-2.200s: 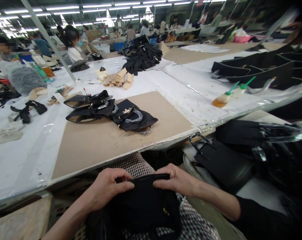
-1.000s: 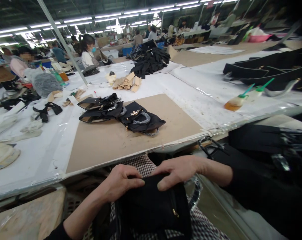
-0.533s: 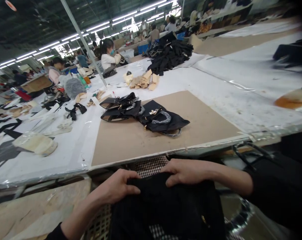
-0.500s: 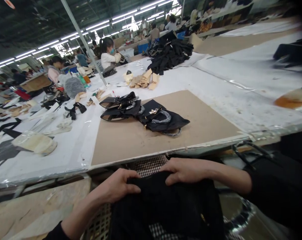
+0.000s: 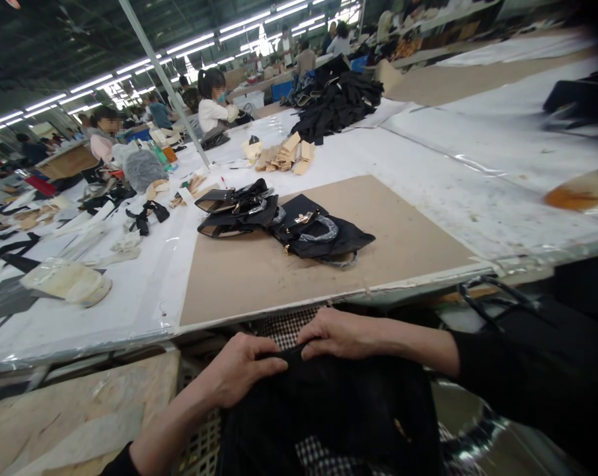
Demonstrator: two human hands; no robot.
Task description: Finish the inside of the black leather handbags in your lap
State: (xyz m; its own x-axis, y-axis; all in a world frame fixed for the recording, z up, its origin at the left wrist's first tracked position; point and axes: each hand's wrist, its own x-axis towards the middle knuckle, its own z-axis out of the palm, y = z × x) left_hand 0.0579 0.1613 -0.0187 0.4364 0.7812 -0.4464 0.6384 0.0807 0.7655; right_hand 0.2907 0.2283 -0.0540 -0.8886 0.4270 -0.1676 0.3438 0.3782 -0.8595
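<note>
A black bag [image 5: 328,396] lies across my lap below the table edge, with a small gold fitting on its right part. My left hand [image 5: 244,370] pinches its top edge, thumb on the near side and fingers behind. Close beside it, my right hand [image 5: 336,336] grips the same edge with thumb and fingers. Checkered cloth [image 5: 286,328] shows behind the bag and again below it. A clear-wrapped handle [image 5: 477,433] curves out at the bag's right. On the table ahead, black handbags [image 5: 313,228] with gold clasps and wrapped handles lie apart from both hands.
A brown board [image 5: 402,218] covers part of the white table [image 5: 427,158]. Tan pieces [image 5: 286,153] and a black fabric pile [image 5: 338,106] lie farther back. A plastic container [image 5: 68,281] stands left, an amber bottle [image 5: 576,190] right. Co-workers [image 5: 212,109] sit beyond a slanted pole [image 5: 167,82].
My right hand has slid left along the bag's top edge, closer to my left hand. My left hand keeps its hold, its thumb slightly farther right. The bags on the table have not moved.
</note>
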